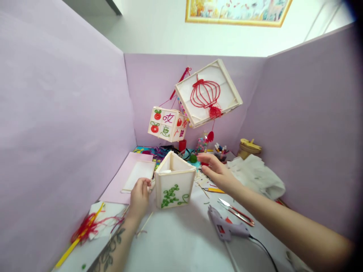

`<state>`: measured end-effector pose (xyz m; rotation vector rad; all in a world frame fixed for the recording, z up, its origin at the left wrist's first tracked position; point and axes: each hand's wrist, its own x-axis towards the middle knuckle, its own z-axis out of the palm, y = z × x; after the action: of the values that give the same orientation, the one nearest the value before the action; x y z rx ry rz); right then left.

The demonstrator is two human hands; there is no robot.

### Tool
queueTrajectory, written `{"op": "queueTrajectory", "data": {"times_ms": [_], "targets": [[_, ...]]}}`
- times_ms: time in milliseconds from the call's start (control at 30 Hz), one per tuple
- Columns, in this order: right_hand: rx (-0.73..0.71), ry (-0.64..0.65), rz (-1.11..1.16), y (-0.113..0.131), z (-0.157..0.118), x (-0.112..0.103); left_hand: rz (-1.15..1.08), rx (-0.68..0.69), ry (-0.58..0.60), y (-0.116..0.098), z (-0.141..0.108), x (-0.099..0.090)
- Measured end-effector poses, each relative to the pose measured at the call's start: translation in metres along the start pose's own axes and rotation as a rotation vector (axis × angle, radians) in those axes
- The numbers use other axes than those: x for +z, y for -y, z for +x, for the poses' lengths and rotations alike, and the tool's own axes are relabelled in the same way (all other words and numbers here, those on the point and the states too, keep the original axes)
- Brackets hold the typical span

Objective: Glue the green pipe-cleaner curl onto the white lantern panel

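A three-sided lantern frame stands upright on the table, its pale front panel decorated with a curling green vine design. Close to its left side is my left hand, fingers curled in; whatever they may pinch is too small to make out. My right hand hangs in the air to the right of the frame, fingers apart and holding nothing. Beyond its fingertips is a green ball of yarn. A purple glue gun lies at the front right, beside red-handled thread snips.
A hanging lantern and a panel with a red lantern design hang at the back. Red yarn lies front left, a white panel behind it. White cloth and a yellow-lidded tub are at right.
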<state>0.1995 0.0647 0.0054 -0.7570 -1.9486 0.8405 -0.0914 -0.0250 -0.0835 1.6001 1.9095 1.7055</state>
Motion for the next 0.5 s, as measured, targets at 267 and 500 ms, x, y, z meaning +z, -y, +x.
{"op": "queueTrajectory", "data": {"times_ms": [267, 500], "targets": [[-0.251, 0.222, -0.687, 0.081, 0.019, 0.053, -0.011, 0.035, -0.158, -0.026, -0.018, -0.017], [0.14, 0.248, -0.809, 0.117, 0.043, 0.108, 0.028, 0.136, -0.276, -0.016, -0.098, -0.029]]}}
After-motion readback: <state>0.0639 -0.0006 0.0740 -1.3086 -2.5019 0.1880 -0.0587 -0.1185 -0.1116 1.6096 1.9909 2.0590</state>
